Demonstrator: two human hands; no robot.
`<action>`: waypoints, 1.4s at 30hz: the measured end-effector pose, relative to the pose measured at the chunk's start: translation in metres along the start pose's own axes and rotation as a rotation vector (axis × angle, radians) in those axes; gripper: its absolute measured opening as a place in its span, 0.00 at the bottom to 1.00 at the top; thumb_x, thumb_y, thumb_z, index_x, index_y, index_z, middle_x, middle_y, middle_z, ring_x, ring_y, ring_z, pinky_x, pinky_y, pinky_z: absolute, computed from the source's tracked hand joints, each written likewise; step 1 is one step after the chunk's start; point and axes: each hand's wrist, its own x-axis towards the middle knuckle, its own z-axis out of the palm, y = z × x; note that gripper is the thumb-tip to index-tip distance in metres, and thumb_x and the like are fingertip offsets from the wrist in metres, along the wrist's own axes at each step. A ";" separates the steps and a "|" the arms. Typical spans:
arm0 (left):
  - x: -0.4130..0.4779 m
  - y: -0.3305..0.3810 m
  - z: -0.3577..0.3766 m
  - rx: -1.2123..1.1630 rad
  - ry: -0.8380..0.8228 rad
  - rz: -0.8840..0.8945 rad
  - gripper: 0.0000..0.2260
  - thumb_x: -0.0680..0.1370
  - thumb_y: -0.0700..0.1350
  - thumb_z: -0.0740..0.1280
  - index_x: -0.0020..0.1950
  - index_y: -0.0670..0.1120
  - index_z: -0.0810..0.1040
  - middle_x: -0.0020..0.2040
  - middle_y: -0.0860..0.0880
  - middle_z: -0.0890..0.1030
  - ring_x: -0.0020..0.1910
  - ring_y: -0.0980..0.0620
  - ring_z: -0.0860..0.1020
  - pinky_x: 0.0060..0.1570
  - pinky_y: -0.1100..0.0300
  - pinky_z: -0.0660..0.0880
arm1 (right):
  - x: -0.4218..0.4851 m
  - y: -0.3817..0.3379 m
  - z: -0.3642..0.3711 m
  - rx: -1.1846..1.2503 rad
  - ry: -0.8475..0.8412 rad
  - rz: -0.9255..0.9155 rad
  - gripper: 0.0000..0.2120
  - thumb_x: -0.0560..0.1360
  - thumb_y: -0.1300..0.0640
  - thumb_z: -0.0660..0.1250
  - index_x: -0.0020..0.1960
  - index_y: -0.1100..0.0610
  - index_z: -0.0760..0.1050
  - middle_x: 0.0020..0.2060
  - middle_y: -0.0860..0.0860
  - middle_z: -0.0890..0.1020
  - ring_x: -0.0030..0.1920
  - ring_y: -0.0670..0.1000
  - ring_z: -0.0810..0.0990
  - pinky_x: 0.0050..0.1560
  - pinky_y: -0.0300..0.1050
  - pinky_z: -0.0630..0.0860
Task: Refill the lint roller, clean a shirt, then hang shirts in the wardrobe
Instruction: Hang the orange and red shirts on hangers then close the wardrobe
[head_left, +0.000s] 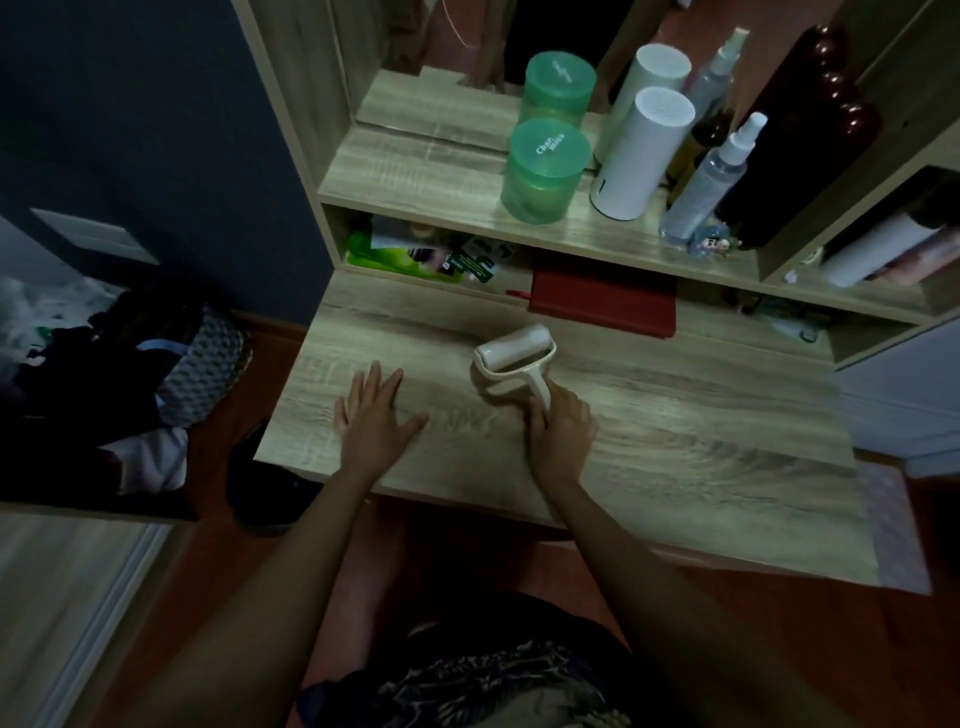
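Roller (514, 358) was on the desk (675, 441), mid-surface, just in front of a red case (602, 306) under the shelf (467, 213). The roll end seemed to rest on the wood, though actual contact couldn't be confirmed.

Right hand (563, 421) had its fingers curled round the lower handle (537, 387), a firm wrap. Left hand (371, 410) lay flat on the desk, fingers spread, holding nothing, well apart from the roller.

Orientation: the head pointed away from the person, toward the shelf. The handle ran back toward the person, leaning slightly right. The roll's long axis lay crosswise, left to right, with the right end a bit farther away.

Risks, judged:
- One-hand hold only. Pulling the old roll off without the left hand bracing could twist the frame or let the roll skid off.
- If the sticky sheet faced down, it could grab the wood and pick up dust.
- Lifting forward could knock the red case.
- A high swing could reach the green jar (543, 171), white cylinder (641, 153) or spray bottle (706, 187) on the shelf, all tall and tippable.
- No refill clearly seen, so searching could stall the step.

Clothes (104, 353) were piled off to the left, beyond the desk.
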 end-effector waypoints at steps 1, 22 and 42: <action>0.000 0.000 0.000 0.001 -0.002 0.002 0.33 0.75 0.60 0.66 0.77 0.55 0.58 0.80 0.51 0.49 0.79 0.48 0.45 0.73 0.41 0.44 | -0.001 0.002 0.002 0.013 0.016 0.001 0.16 0.77 0.52 0.64 0.63 0.55 0.74 0.57 0.53 0.80 0.58 0.55 0.75 0.61 0.53 0.66; -0.068 -0.079 -0.121 -0.452 0.029 0.113 0.18 0.79 0.43 0.66 0.69 0.47 0.73 0.66 0.50 0.77 0.62 0.62 0.73 0.57 0.71 0.70 | -0.062 -0.128 -0.005 0.378 0.068 -0.253 0.17 0.77 0.58 0.65 0.65 0.60 0.71 0.65 0.57 0.75 0.66 0.55 0.72 0.66 0.47 0.68; -0.344 -0.313 -0.527 -0.145 1.134 -0.064 0.16 0.79 0.39 0.66 0.66 0.49 0.76 0.61 0.54 0.80 0.59 0.63 0.78 0.62 0.67 0.71 | -0.320 -0.690 -0.002 1.276 -0.476 -1.052 0.13 0.75 0.66 0.61 0.57 0.59 0.77 0.55 0.52 0.78 0.53 0.46 0.78 0.50 0.33 0.73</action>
